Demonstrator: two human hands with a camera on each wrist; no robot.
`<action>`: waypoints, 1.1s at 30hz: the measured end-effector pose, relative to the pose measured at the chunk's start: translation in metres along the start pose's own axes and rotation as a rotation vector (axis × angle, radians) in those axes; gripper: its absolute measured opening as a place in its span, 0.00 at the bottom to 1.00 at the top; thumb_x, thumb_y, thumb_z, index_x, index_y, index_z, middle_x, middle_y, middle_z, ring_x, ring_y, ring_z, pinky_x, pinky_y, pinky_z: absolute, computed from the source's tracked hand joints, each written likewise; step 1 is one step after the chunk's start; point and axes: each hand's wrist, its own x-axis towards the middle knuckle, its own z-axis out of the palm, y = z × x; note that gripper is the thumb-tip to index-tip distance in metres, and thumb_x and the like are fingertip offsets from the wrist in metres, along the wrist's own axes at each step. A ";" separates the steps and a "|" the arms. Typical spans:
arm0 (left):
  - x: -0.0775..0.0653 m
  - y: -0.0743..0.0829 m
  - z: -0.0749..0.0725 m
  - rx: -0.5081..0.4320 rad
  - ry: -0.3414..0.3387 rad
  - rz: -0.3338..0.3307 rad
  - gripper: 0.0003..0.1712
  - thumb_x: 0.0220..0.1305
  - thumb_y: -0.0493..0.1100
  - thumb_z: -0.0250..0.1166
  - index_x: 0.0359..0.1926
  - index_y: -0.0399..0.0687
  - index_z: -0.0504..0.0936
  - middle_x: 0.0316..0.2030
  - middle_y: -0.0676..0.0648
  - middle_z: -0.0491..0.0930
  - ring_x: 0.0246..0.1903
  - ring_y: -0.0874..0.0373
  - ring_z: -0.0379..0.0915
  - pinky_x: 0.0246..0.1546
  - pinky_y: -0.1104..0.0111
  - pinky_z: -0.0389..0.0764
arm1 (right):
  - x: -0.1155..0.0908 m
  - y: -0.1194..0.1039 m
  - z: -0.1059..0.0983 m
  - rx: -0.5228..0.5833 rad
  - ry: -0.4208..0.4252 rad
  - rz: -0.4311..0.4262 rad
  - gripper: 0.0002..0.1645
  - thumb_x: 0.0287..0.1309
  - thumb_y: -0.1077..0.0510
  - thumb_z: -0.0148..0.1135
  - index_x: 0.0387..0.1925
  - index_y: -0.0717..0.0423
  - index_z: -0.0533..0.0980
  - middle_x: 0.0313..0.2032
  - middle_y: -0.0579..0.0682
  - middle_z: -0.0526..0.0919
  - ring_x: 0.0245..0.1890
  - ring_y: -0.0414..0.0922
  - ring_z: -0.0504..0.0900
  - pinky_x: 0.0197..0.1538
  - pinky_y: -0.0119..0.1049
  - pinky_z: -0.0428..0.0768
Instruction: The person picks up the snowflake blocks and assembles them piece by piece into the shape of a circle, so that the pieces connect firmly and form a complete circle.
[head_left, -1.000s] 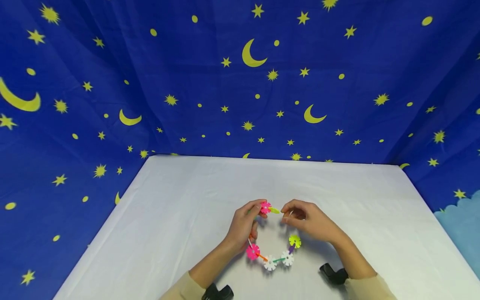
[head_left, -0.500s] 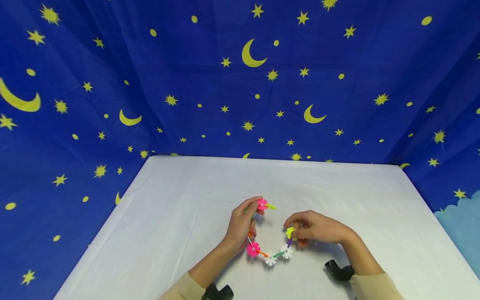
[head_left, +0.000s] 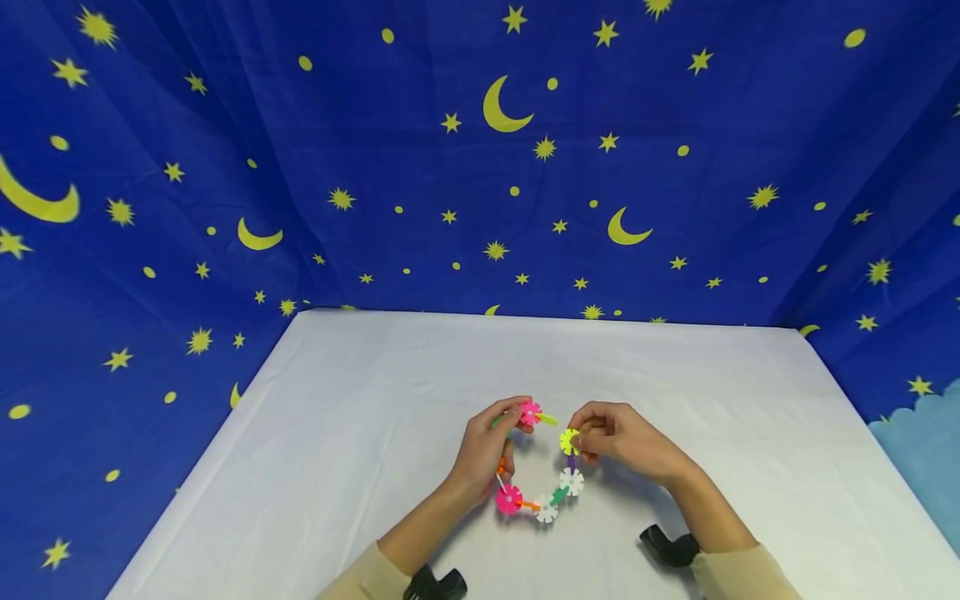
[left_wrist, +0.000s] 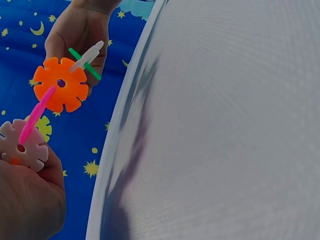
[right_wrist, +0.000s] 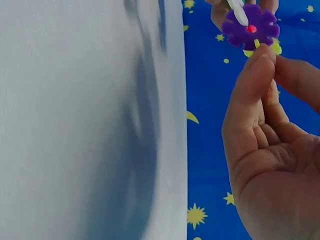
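Observation:
My left hand (head_left: pixel 482 450) pinches a pink notched snowflake disc (head_left: pixel 530 412); a lime disc (head_left: pixel 547 419), seen edge-on, sticks out from it. Between thumb and fingers my right hand (head_left: pixel 626 437) pinches a yellow snowflake disc (head_left: pixel 569 442) just below and right of the lime one, with a gap between. Both discs end one curved chain. From the yellow disc it runs through purple, white (head_left: pixel 572 482), green, white, orange and lower pink (head_left: pixel 508 500) discs to orange and white pieces by the left palm. In the right wrist view, a purple disc (right_wrist: pixel 245 37) is beyond the right thumb.
A white cloth-covered table (head_left: pixel 360 400) lies under the hands. Behind and beside it hangs a blue curtain (head_left: pixel 420 167) with yellow moons and stars. Black wrist devices (head_left: pixel 667 548) are on both forearms.
The right hand, at first apart from the chain, has taken hold of its yellow disc. It has lifted that end up and toward the left hand, tightening the curve. The left hand barely moves.

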 end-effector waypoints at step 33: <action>-0.002 -0.001 0.000 0.015 -0.031 -0.021 0.19 0.71 0.49 0.56 0.57 0.48 0.80 0.37 0.34 0.80 0.06 0.62 0.56 0.04 0.73 0.64 | 0.002 -0.004 0.013 -0.001 0.057 -0.076 0.12 0.64 0.56 0.62 0.41 0.62 0.78 0.25 0.58 0.81 0.24 0.50 0.79 0.29 0.49 0.80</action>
